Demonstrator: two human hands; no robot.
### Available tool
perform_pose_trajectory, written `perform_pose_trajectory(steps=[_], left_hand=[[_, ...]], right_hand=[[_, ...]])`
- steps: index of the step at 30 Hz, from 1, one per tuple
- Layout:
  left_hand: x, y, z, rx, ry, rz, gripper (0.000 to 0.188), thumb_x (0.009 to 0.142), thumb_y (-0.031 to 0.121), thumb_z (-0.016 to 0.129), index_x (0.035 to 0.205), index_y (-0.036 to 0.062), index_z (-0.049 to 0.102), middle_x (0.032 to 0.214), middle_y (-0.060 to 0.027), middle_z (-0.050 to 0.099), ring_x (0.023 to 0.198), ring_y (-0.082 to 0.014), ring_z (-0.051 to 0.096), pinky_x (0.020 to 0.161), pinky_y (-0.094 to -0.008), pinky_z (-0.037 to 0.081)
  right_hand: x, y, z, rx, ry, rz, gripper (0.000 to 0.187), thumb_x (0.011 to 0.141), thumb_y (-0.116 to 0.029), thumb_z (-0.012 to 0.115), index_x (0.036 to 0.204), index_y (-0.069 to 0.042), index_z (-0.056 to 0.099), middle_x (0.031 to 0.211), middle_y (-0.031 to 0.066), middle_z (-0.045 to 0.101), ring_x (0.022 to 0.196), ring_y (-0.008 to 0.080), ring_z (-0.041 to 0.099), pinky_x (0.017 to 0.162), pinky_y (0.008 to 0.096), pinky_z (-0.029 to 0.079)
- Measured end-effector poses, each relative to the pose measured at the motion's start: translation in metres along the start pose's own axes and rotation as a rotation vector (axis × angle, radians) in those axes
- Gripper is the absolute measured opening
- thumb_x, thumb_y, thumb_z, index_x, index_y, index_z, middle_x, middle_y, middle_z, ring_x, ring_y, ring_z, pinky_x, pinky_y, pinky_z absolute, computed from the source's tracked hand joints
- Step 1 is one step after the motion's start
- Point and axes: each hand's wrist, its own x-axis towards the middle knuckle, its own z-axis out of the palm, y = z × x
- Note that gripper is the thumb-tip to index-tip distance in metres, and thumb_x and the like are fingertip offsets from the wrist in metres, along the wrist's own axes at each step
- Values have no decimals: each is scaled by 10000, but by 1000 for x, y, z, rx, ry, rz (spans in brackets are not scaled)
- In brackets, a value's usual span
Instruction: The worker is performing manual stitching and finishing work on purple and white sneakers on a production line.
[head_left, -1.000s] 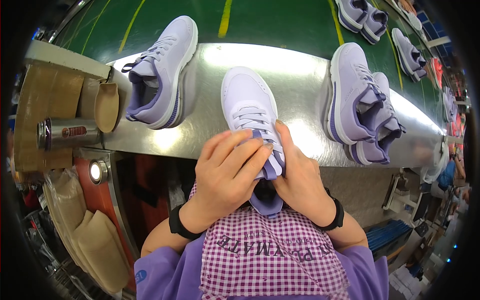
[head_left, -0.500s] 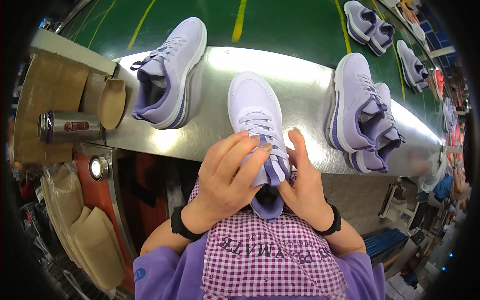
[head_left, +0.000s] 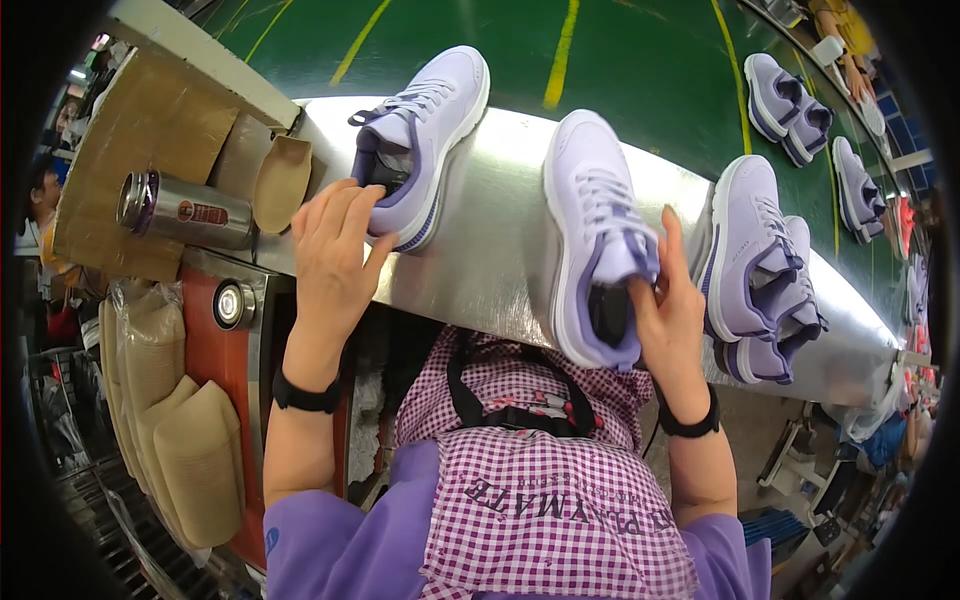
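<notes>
Counter of polished metal carries the work, and we find every shoe on it set toe-away. We judge that this turns the openings toward the wearer of the apron. At the right end, two paired shoes stand overlapped, presumably to save room.

The middle shoe sits upright near the front edge. The right hand is at its collar: thumb by the opening, index finger extended and apart from it. We cannot tell whether they pinch the rim.

The left-hand shoe points obliquely toward the far side. At its heel we note the left hand, fingers curved at the collar, thumb apart and lower; we cannot confirm a firm pinch.

Beside that heel lies a beige sole-shaped piece. Smallest, a dark insert shows inside the middle shoe.
</notes>
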Motion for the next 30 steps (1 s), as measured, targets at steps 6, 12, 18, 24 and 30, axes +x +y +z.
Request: perform_pose_trajectory(steps=[6,12,18,24,30], left_hand=[[-7,73,-5,-238,-99,98,289,688,150,772,925,55,635,768,-95,582,741,-294,571,702,-409,428],[-42,110,-6,-509,-98,123,374,697,222,832,973,46,653,804,-54,614,673,-225,580,642,-345,430],[-33,81,11,-305,364,-79,456,689,167,846,1088,65,652,936,-52,578,799,-242,566,697,-363,457],[-9,67,9,-260,279,235,244,614,96,642,852,44,660,794,-49,521,727,-205,542,594,-318,465],[19,74,-7,-218,-88,550,224,602,121,649,804,26,641,751,-29,504,658,-190,535,571,-306,453]], right_hand=[[16,0,-7,-57,-53,81,647,850,20,607,1453,-61,386,1176,264,636,953,372,680,836,369,518],[2,-28,-28,-191,175,-274,538,798,28,687,1314,12,536,1214,204,618,1094,302,631,909,366,508],[-27,-74,10,-73,-320,-546,443,714,-101,786,1106,31,629,1078,162,641,1094,324,589,928,404,483],[-21,-59,59,-294,-438,-656,296,699,-169,767,889,22,643,870,126,592,1029,310,542,1035,531,366],[-23,-51,77,-251,-330,-740,183,725,-102,716,837,12,627,807,113,563,903,293,546,1042,659,308]])
